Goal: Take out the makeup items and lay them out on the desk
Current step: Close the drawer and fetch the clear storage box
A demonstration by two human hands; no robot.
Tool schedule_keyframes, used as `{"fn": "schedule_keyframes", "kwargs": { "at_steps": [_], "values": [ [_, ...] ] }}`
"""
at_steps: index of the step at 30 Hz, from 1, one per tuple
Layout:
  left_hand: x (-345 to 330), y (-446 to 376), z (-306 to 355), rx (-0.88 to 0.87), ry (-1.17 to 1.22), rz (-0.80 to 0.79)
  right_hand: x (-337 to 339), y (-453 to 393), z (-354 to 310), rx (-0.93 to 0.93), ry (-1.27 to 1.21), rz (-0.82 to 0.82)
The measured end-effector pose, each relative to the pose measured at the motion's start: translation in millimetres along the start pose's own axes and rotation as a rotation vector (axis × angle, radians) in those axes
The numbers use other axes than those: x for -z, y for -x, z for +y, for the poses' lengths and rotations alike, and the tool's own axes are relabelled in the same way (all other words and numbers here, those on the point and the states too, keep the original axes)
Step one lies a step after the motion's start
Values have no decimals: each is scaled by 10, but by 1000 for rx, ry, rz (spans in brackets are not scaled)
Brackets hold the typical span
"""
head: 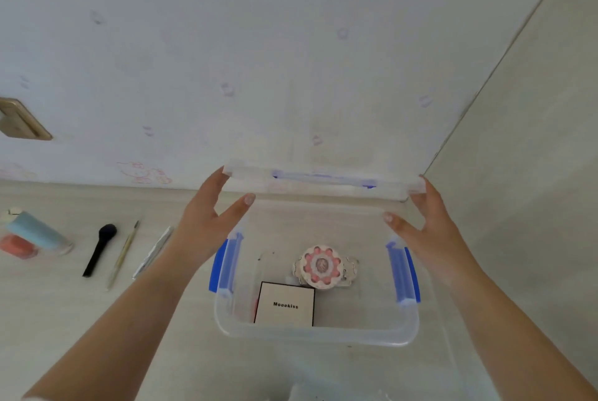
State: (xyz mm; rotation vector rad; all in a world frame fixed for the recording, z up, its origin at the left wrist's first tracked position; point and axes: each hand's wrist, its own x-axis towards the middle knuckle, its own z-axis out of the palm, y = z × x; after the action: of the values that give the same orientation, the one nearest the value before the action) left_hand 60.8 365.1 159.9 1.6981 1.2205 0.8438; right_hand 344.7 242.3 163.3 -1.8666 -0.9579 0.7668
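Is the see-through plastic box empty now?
No. The clear plastic box holds a white square case and a round pink flower compact.

Looks like someone's bedroom or a home vanity corner, not a shop or studio. The wall point(291, 44) has faded cartoon-cat wallpaper with little pink and purple prints, pretty homey stuff, and there's a brass-coloured switch plate point(22, 122) on the far left. The desk point(81, 319) is pale wood-look laminate tucked into a corner, with a plain side panel point(534, 141) on the right. A blue tube point(38, 230), a black brush point(98, 248) and a couple of thin makeup tools lie on the left, and a clear storage box point(317, 332) with blue clips holds compacts.
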Motion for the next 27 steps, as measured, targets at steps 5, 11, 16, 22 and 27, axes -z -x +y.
{"fn": "schedule_keyframes", "kwargs": {
  "at_steps": [5, 11, 16, 22, 27],
  "values": [
    [-140, -327, 21, 81, -1, -35, -66, -359, -66, -18, 16, -6],
    [-241, -668, -106, 277, -49, -43, -181, -668, -28, -116, 31, -5],
    [-293, -815, -185, 432, -105, -82, -246, -822, 53, -268, 99, -131],
    [-358, -892, -300, 514, -155, -200, -293, -921, 179, -377, 150, -215],
    [-347, -939, -434, 496, -206, -241, -307, -995, 170, -388, 174, -243]
  ]
}}
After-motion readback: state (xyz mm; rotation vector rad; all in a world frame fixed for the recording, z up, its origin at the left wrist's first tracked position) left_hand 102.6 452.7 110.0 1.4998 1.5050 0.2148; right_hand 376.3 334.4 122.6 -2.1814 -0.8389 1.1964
